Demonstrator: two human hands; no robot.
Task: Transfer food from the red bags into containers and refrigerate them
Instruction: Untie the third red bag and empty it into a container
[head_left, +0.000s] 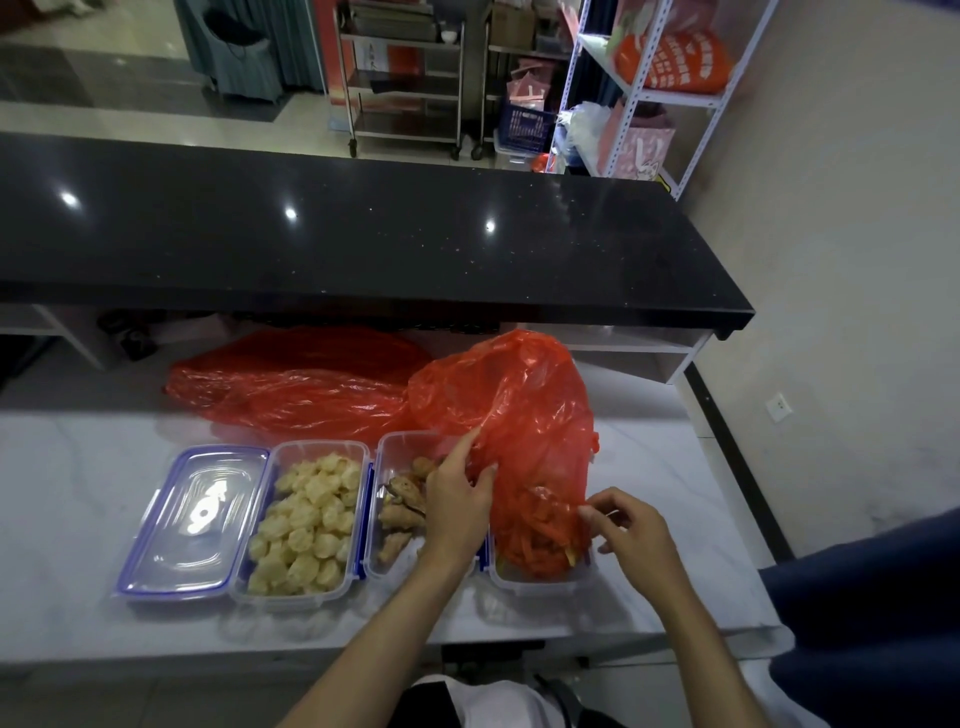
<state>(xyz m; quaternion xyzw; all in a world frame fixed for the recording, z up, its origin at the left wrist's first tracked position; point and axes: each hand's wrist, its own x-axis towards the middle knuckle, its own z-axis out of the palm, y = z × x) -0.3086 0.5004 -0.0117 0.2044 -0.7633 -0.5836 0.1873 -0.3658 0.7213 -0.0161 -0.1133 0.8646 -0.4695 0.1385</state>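
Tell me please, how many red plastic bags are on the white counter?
2. One red bag lies flat at the back, behind the containers. The other red bag is held over the rightmost container by the left hand and right hand.

White print covers the orange bag (675, 62) on the shelf (670, 96), too blurred to read.

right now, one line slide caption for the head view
Both hands tip a red bag of food into the rightmost container, beside containers of pale dumplings and ginger.
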